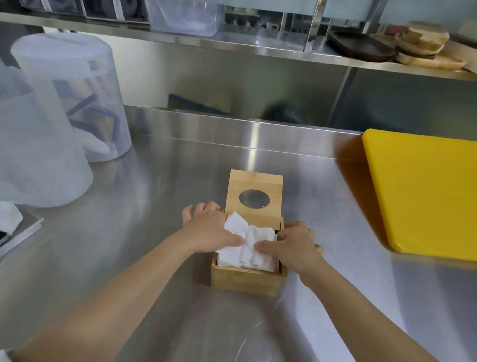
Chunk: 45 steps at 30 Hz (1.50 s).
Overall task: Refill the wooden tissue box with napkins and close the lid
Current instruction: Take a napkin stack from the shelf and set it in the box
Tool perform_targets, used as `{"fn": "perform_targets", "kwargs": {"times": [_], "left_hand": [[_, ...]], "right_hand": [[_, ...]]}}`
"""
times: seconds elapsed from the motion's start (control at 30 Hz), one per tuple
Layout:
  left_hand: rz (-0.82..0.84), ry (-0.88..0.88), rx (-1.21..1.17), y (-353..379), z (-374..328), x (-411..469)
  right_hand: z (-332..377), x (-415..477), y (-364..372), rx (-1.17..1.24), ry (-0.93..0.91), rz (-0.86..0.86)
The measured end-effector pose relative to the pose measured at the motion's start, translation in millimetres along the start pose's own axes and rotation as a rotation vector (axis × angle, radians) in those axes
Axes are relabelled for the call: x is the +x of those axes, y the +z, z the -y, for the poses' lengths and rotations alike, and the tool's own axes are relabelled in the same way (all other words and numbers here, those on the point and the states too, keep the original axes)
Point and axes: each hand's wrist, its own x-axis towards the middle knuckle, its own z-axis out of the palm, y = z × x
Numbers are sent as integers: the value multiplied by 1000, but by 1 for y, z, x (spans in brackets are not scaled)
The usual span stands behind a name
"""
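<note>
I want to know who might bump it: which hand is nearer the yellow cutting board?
The right hand. It rests on the napkins at the wooden tissue box's right side, toward the yellow cutting board; the left hand is at the box's far side.

A steel desk [176,153] carries a thick yellow cutting board [436,193] at its right side. On the left stand two frosted plastic containers [75,93], the nearer one [20,146] largely overlapping the farther. Above, a steel shelf [242,45] holds a clear lidded tub [182,5], a dark tray [362,46] and stacked wooden plates [427,47].
</note>
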Motion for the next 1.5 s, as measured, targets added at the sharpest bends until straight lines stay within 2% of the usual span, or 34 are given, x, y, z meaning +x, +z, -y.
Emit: {"fn": "perform_targets", "kwargs": {"times": [0.23, 0.4, 0.5, 0.57, 0.67, 0.77, 0.9, 1.1, 1.33, 1.43, 1.5], "left_hand": [[55, -21, 208, 15, -6, 1], [86, -69, 168, 16, -11, 0], [76, -55, 78, 13, -7, -4], [28, -28, -65, 13, -1, -9], [-157, -14, -383, 15, 3, -19], [-332, -22, -473, 18, 2, -22], [-343, -37, -392, 20, 0, -19], [-304, -56, -264, 22, -2, -17], [-263, -41, -93, 20, -7, -17], [-394, 9, 102, 20, -9, -22], [-504, 180, 128, 21, -9, -23]], "right_hand": [[-1, 5, 10, -437, -117, -7], [1, 6, 14, -608, -108, 74], [-2, 1, 14, -615, -187, 16], [-7, -3, 10, -571, -268, -95], [-11, -3, 0, -427, -317, -211], [-15, -1, -2, -352, -358, -244], [-17, -3, 6, -378, -472, -308], [-15, -3, 7, -550, -362, -245], [-16, 2, 9, -668, -418, -245], [-12, -3, 9, -671, -474, -337], [-13, -5, 7, -666, -630, -492]]}}
